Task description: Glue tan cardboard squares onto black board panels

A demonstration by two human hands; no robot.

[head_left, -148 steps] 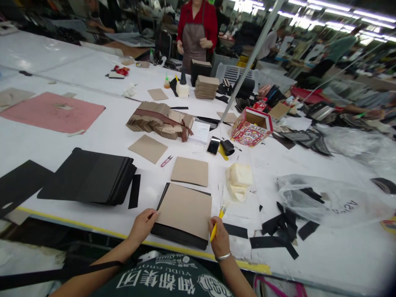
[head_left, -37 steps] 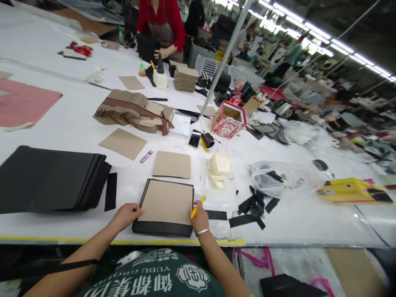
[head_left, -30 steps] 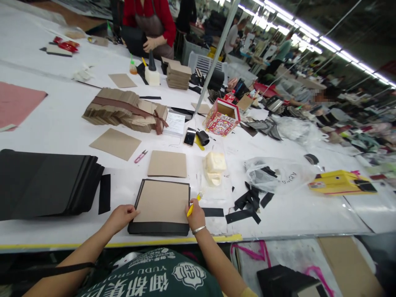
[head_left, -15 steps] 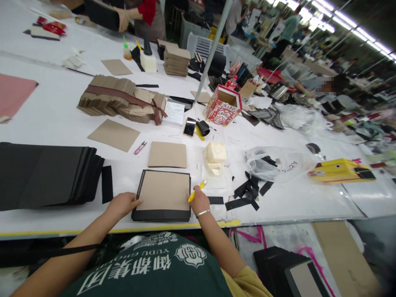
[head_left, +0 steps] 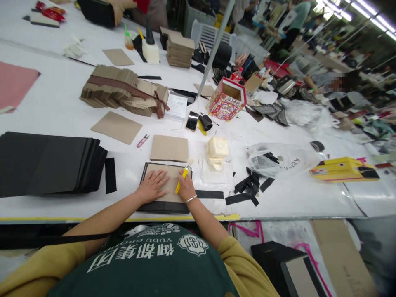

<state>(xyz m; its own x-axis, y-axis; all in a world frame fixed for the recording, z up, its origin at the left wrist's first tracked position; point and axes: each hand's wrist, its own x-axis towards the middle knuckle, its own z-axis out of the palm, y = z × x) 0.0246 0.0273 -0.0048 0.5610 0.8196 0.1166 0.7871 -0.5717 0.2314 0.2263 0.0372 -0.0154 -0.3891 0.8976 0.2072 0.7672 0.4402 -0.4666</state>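
My left hand (head_left: 154, 186) lies flat with fingers spread on a tan board (head_left: 173, 196), which rests on a black sheet (head_left: 163, 206) near the table's front edge. Wrapped round a yellow-handled brush (head_left: 182, 178), my right hand (head_left: 187, 187) rests at the board's right side, the bristles pointing away from me. Just beyond is another small stack of tan boards (head_left: 169, 148). A glue container (head_left: 216, 153), cream-coloured and crusted, stands to the right. Beside my right wrist lies a black strip (head_left: 209, 194).
A tall stack of black sheets (head_left: 49, 163) fills the left. Thread snips (head_left: 142, 141), a phone (head_left: 192, 121) and a tied bundle of tan boards (head_left: 123, 90) lie farther back. Black scraps (head_left: 247, 187), a plastic bag (head_left: 278, 159) and a yellow box (head_left: 345, 169) are at right. A metal pole (head_left: 215, 49) rises behind.
My left hand has moved from the board's left edge onto its surface and spread flat. My right hand has shifted slightly up and left with the brush, now over the board's right side.
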